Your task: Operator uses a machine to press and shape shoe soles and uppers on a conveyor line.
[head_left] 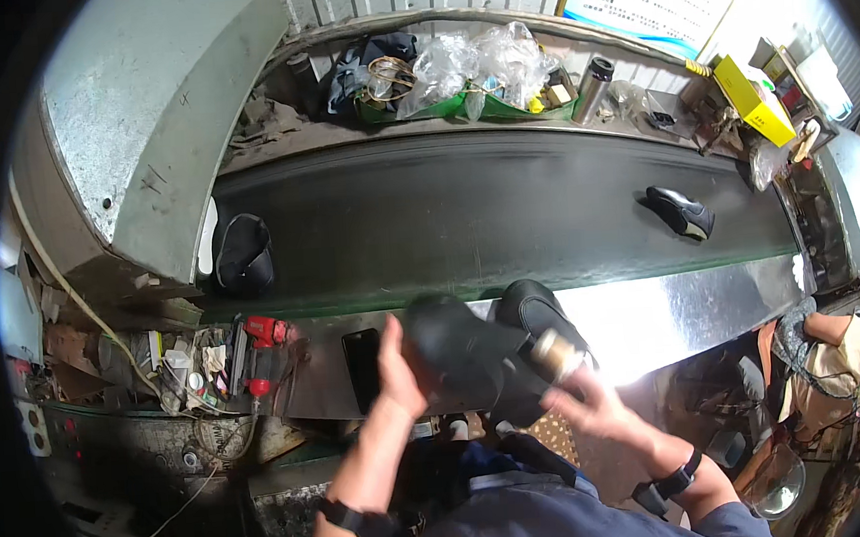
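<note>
A black shoe (pixel 460 350), blurred by motion, is tilted over the metal ledge in front of me. My left hand (pixel 404 376) grips its left end, thumb up along the side. At the shoe's right end, my right hand (pixel 593 408) is closed around a small beige object (pixel 556 355), too blurred to name. Whether that hand also touches the shoe, I cannot tell. Just behind it, a second black shoe (pixel 531 307) rests at the back of the ledge, partly covered by the first.
A dark conveyor belt (pixel 447 218) runs behind the metal ledge (pixel 640 325). On it stand black shoes at left (pixel 244 255) and right (pixel 681 212). A phone (pixel 362 369) and a red power tool (pixel 266 349) lie left. Bagged goods (pixel 481 64) line the back shelf; another person (pixel 835 362) is at right.
</note>
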Demonstrator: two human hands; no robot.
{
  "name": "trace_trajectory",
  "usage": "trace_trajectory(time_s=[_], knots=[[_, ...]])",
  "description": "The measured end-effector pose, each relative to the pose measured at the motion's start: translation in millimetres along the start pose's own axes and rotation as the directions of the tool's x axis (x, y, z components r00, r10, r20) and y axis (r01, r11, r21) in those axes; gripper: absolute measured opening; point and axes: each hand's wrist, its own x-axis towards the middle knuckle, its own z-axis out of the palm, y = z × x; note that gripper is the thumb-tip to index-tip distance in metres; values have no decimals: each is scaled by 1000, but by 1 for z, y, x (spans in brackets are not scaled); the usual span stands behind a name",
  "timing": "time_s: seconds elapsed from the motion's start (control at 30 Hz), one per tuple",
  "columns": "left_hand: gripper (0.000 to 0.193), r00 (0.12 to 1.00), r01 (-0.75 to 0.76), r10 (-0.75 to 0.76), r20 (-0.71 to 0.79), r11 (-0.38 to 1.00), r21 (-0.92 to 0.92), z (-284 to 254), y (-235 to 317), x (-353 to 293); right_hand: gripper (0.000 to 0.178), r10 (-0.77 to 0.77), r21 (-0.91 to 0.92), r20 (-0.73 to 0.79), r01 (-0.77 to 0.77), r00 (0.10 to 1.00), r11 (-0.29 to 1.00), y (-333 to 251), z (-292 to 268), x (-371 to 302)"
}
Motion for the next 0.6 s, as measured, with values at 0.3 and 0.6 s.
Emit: trace_trajectory(time_s=[0.3, 0.6], knots=[[28, 845, 42, 450, -290, 485, 873, -40, 29, 67, 49, -421, -550, 98, 402, 902, 732, 113, 97, -39], [36, 736, 144, 604, -308, 304, 942, -46, -4, 71, 107, -42, -224, -138, 10, 990, 974, 130, 93, -33]])
